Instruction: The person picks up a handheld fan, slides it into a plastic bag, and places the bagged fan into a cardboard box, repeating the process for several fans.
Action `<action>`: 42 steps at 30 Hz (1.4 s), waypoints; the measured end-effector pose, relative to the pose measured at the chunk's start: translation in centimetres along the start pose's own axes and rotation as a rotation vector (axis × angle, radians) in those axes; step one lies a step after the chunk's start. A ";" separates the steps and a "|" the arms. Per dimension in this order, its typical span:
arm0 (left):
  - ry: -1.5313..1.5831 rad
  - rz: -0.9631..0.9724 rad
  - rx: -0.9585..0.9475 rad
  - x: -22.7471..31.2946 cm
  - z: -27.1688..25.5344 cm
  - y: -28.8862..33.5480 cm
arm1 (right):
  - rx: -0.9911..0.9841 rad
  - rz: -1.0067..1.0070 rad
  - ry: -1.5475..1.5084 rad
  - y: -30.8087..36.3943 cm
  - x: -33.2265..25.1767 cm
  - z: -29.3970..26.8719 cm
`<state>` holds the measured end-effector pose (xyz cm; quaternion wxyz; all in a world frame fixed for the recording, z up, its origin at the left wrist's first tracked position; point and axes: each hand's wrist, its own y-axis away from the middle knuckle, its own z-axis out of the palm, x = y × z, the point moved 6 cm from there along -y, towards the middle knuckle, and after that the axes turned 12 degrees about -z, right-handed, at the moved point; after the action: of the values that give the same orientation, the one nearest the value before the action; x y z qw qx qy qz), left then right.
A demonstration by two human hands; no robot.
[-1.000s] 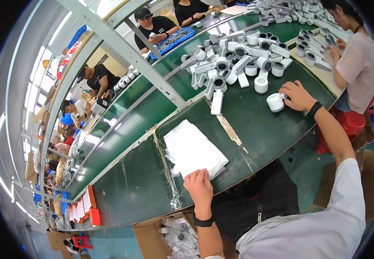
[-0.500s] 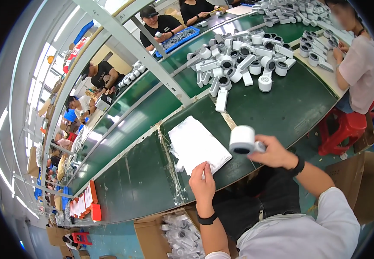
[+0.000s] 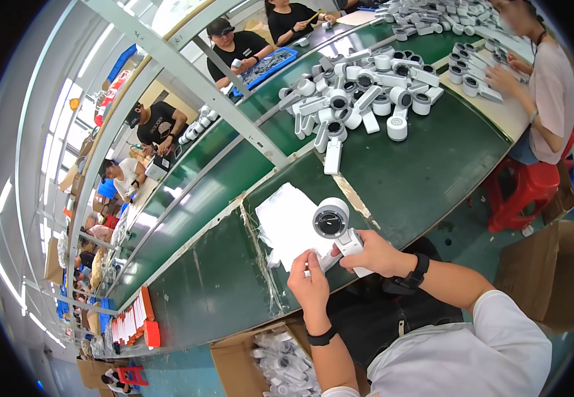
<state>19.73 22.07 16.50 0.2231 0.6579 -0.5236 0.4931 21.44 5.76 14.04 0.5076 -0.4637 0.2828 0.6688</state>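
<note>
"While reaching over the green table (image 3: 432, 178), holding what in the right grip (image 3: 381, 253)?"

"Clenched around the handle of a white device (image 3: 348, 242), with its round head just beyond the fingers, beside a white stack (image 3: 286, 225)."

"With the left grip (image 3: 309, 284)?"

"Drawn together at the stack's near edge; too unclear to confirm any hold."

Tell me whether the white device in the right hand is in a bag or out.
Out: the white handheld device shows its round head and dark face uncovered, while the right hand grips its handle.
</note>
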 end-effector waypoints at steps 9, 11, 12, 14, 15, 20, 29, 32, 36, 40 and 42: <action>-0.002 0.157 -0.012 1.9 2.0 0.5 | 0.114 -0.109 0.057 0.5 -1.0 -0.9; 0.046 0.079 -0.074 0.4 1.9 0.7 | 0.108 -0.169 0.095 -0.2 -0.2 0.1; 0.092 0.028 -0.048 0.1 1.8 0.8 | 0.098 -0.199 0.097 -0.7 0.8 0.2; 0.202 -0.040 -0.056 0.7 1.4 1.0 | 0.099 -0.253 0.136 -0.8 0.7 0.4; 0.184 -0.023 -0.070 0.4 1.3 1.0 | 0.106 -0.256 0.117 -0.7 0.1 0.4; 0.215 -0.061 -0.122 1.6 2.3 1.5 | 0.120 -0.133 0.065 0.0 -0.2 -0.3; 0.291 -0.112 -0.108 1.3 2.0 1.3 | 0.189 -0.096 0.044 -0.2 -0.7 -0.2; 0.344 -0.167 -0.094 1.1 1.9 1.3 | 0.201 -0.112 -0.050 -0.2 -1.0 -0.6; 0.429 -0.218 -0.139 0.5 2.0 1.4 | 0.153 -0.033 -0.181 -0.1 -0.9 -0.8; 0.484 -0.187 -0.101 0.0 1.7 1.2 | 0.151 0.014 -0.304 -0.1 0.1 -2.6; 0.444 -0.208 -0.081 0.1 1.5 1.3 | 0.162 0.021 -0.289 0.1 0.3 -3.4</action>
<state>19.19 20.34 15.65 0.4088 0.5743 -0.4104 0.5784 22.44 3.01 12.35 0.5717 -0.3173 0.2645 0.7089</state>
